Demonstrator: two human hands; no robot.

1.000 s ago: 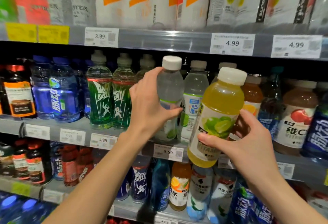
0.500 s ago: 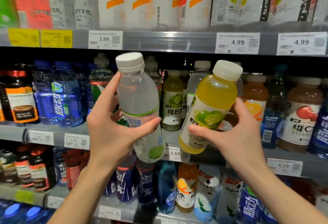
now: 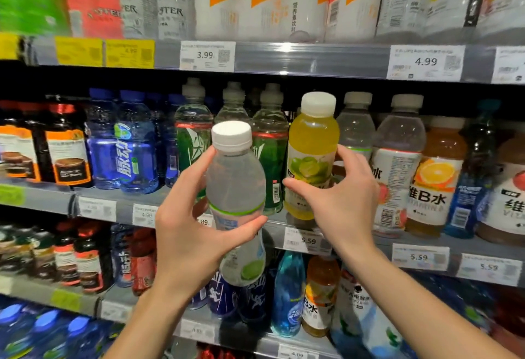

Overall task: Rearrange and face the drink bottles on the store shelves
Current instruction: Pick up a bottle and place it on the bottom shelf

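Taking the yellow bottle (image 3: 312, 157) on the middle shelf (image 3: 284, 226) as the mark: far to its left the dark coffee bottles (image 3: 66, 145), blue bottles (image 3: 133, 148) and green bottles (image 3: 196, 142) stand in rows, most labels forward. Just left of it and in front of the shelf, the left hand (image 3: 187, 233) grips a clear bottle (image 3: 235, 202) by its middle, off the shelf and not yet placed. The yellow bottle itself stands at the shelf's front edge, lime label facing out; the right hand (image 3: 338, 202) curls around it, thumb on the label, fingers behind. To its right, an orange bottle (image 3: 434, 176) faces out. By my reading the job is partway: this bottle is nearly set, the clear one waits for a slot.
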